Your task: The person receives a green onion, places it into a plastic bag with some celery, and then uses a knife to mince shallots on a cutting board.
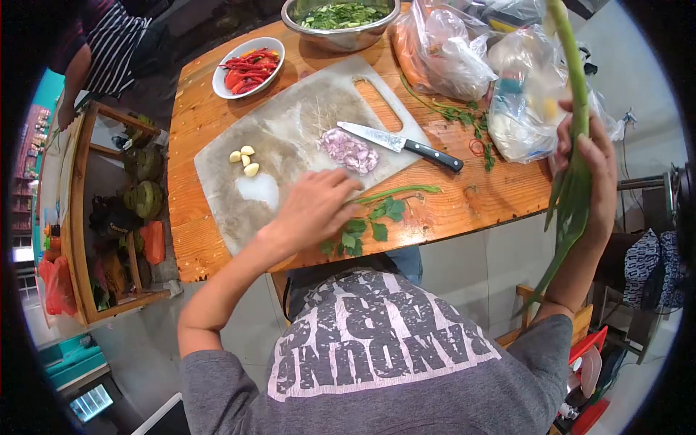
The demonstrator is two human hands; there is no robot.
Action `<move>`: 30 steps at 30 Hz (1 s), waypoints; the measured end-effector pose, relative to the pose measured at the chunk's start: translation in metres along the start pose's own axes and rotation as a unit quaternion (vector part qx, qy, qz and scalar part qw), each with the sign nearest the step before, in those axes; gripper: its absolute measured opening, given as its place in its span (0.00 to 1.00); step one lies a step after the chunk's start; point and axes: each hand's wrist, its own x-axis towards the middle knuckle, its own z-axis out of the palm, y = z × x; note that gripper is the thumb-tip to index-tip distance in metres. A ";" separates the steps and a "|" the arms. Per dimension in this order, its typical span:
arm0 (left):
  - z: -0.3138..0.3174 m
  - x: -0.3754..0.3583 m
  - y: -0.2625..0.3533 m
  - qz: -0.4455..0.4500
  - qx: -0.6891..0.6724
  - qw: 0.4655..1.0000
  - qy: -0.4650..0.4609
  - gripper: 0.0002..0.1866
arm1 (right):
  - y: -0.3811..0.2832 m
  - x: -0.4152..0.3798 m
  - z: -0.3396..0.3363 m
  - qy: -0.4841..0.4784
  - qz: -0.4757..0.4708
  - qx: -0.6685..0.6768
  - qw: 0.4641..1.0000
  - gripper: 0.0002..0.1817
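My right hand (589,148) is raised at the right, its fingers wrapped round a long green leek (575,72) whose leaves hang down along my forearm. Low over the near edge of the white cutting board (217,163) is my left hand (319,203), fingers loosely stretched out and slightly apart. Just beyond its fingertips lie a green stem and celery leaves (388,210). On the board are chopped shallots (349,151) and several peeled garlic cloves (246,161). A knife (406,143) lies beside the shallots, its black handle reaching past the board's edge.
A white bowl of red chilies (249,69) stands at the back left, and a metal bowl of cut greens (341,29) at the back. Plastic bags (453,61) crowd the right side. Another person (109,47) is at the upper left beside a wooden display case (83,217).
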 end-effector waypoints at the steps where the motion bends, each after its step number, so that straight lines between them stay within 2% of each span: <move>1: 0.007 0.009 0.004 0.023 -0.013 1.000 0.004 0.12 | 0.007 -0.001 -0.002 -0.006 -0.002 0.006 1.000 0.27; 4: 0.021 0.022 0.004 0.005 0.026 0.999 -0.031 0.10 | 0.018 -0.012 0.004 -0.006 0.027 -0.012 1.000 0.18; 5: 0.020 0.024 0.002 0.014 0.006 1.000 -0.026 0.09 | 0.024 -0.015 0.003 -0.032 0.014 -0.023 0.999 0.15; 8: 0.000 0.029 0.012 -0.018 -0.075 0.997 -0.006 0.06 | 0.037 -0.035 0.008 -0.038 0.042 -0.022 0.998 0.16; 10: -0.020 0.035 0.026 -0.034 -0.221 0.974 -0.014 0.05 | 0.044 -0.049 0.010 -0.047 0.041 -0.027 0.998 0.16; 12: -0.037 0.044 0.040 -0.048 -0.351 0.935 -0.007 0.04 | 0.051 -0.061 0.015 -0.060 0.038 0.009 0.997 0.17; 14: -0.042 0.070 0.065 -0.049 -0.463 0.885 0.015 0.06 | 0.056 -0.074 0.022 -0.028 0.026 0.030 0.999 0.17; 17: -0.020 0.115 0.104 -0.027 -0.564 0.825 -0.010 0.08 | 0.060 -0.081 0.033 0.049 -0.004 0.090 0.995 0.20; 18: -0.003 0.128 0.117 -0.016 -0.584 0.811 -0.009 0.09 | 0.066 -0.081 0.031 0.053 -0.035 0.053 0.997 0.22; 20: 0.026 0.151 0.143 0.017 -0.683 0.730 0.027 0.10 | 0.078 -0.085 0.027 0.076 -0.056 0.002 0.996 0.25; 22: 0.048 0.165 0.149 0.013 -0.675 0.736 0.047 0.09 | 0.082 -0.091 0.024 0.116 -0.041 -0.027 0.992 0.26; 23: 0.049 0.170 0.152 0.010 -0.671 0.739 0.057 0.08 | 0.082 -0.098 0.017 0.126 0.007 -0.027 0.992 0.24; 24: 0.047 0.171 0.149 0.032 -0.596 0.800 0.051 0.07 | 0.081 -0.104 0.010 0.136 0.056 -0.027 0.989 0.22; 25: 0.043 0.171 0.139 0.054 -0.516 0.854 0.044 0.06 | 0.082 -0.107 0.006 0.144 0.048 -0.034 0.988 0.15; 26: 0.035 0.172 0.126 0.078 -0.430 0.899 0.036 0.06 | 0.084 -0.112 -0.003 0.144 0.044 -0.028 0.988 0.13; 27: 0.035 0.176 0.105 0.103 -0.298 0.945 0.084 0.06 | 0.088 -0.119 -0.013 0.147 0.040 -0.022 0.988 0.11; 28: 0.038 0.183 0.078 0.128 -0.162 0.970 0.128 0.07 | 0.089 -0.123 -0.019 0.151 0.039 -0.016 0.988 0.09; 30: 0.039 0.200 0.026 0.120 -0.023 0.987 0.107 0.10 | 0.088 -0.126 -0.024 0.186 0.033 -0.008 0.982 0.08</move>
